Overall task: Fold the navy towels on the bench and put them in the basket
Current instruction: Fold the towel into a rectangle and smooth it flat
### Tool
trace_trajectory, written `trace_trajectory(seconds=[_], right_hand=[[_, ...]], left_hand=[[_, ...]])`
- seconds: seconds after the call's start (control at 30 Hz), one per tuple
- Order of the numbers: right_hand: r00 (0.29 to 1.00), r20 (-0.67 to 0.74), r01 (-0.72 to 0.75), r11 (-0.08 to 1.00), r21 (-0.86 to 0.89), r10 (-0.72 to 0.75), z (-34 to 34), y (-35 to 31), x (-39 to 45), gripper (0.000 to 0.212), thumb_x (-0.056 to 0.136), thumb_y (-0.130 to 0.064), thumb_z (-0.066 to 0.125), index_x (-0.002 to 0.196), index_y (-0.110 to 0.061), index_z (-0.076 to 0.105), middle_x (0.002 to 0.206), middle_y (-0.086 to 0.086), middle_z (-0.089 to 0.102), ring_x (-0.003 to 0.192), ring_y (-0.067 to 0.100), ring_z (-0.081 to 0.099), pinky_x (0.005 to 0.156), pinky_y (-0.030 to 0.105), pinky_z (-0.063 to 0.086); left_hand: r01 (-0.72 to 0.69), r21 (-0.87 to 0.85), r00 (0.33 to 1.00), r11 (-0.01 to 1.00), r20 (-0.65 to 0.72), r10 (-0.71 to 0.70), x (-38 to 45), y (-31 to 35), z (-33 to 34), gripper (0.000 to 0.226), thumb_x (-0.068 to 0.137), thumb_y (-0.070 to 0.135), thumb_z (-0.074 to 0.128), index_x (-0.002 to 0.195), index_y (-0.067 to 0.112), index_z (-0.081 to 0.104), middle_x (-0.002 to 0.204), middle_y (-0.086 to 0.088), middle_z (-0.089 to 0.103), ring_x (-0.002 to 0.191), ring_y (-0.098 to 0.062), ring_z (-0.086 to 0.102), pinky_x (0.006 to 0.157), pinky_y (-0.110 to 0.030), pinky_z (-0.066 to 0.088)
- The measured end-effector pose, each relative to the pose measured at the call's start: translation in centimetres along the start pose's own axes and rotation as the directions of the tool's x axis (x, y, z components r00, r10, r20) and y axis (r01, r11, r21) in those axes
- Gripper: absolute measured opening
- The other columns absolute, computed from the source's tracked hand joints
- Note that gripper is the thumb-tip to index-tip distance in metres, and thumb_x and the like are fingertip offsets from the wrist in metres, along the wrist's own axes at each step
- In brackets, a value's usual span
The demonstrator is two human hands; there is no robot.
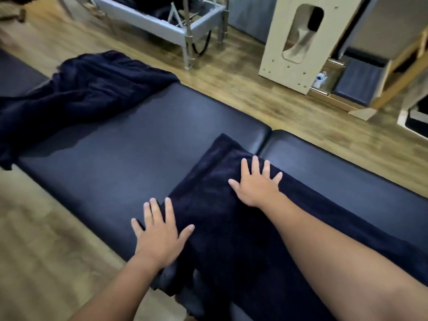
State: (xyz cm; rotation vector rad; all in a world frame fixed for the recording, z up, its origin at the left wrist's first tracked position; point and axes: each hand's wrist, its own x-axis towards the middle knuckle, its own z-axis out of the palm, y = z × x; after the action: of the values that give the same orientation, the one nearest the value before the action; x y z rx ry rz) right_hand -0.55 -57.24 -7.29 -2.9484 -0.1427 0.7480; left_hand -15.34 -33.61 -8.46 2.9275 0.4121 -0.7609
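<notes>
Head view: towel (215, 218) flat on bench (111, 163), long axis running near-right to far-left. Left hand (159, 235) flat on its left edge, right hand (257, 184) flat nearer far end, both fingers spread, gripping nothing. Unfolded towels (76, 93) far left, nearer left hand. Basket not visible.

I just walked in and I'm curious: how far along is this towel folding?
Nothing looks finished, and no basket is in view. In hand: a navy towel laid flat on the dark padded bench, with the left hand and right hand spread open, pressing it smooth. Left to do: the crumpled navy towel at the bench's far end is not yet folded, and both must go in the basket.
</notes>
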Motion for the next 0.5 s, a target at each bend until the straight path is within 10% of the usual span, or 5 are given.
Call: trace_trajectory(seconds=[0.13,0.27,0.5], right_hand=[[0.954,0.064,0.300,0.942,-0.148,-0.293,-0.6,-4.3,2.7,0.071,0.100,-0.069,0.023,0.158,-0.044,-0.009,0.168,-0.002,-0.019,0.154,0.034,-0.017,0.115,0.073,0.001],[0.983,0.062,0.175,0.981,-0.081,-0.170,-1.6,-6.4,6.1,0.066,0.104,-0.057,0.022,0.159,-0.040,-0.011,0.167,-0.004,-0.023,0.154,0.032,-0.019,0.113,0.076,0.001],[0.973,0.064,0.231,0.934,-0.274,-0.222,-4.5,-7.9,7.4,0.071,0.094,-0.002,0.035,0.156,-0.034,0.022,0.166,-0.011,0.007,0.146,0.046,0.018,0.107,0.062,0.034]], left_hand=[[-0.053,0.011,0.999,0.999,0.003,0.053,0.1,-0.3,-0.4,0.098,0.092,0.077,0.007,0.162,0.009,0.001,0.168,-0.022,-0.002,0.155,-0.038,-0.004,0.116,-0.068,0.016],[-0.217,0.057,0.970,0.975,-0.099,0.221,1.0,-1.3,-2.0,0.059,0.099,0.046,0.038,0.134,0.002,0.058,0.135,-0.015,0.058,0.117,-0.036,0.057,0.081,-0.050,0.055],[-0.138,-0.291,0.989,0.947,-0.094,0.115,3.7,-2.1,-5.0,0.030,0.098,0.028,0.061,0.119,0.013,0.046,0.112,-0.008,0.058,0.097,-0.028,0.057,0.080,-0.038,0.049]])
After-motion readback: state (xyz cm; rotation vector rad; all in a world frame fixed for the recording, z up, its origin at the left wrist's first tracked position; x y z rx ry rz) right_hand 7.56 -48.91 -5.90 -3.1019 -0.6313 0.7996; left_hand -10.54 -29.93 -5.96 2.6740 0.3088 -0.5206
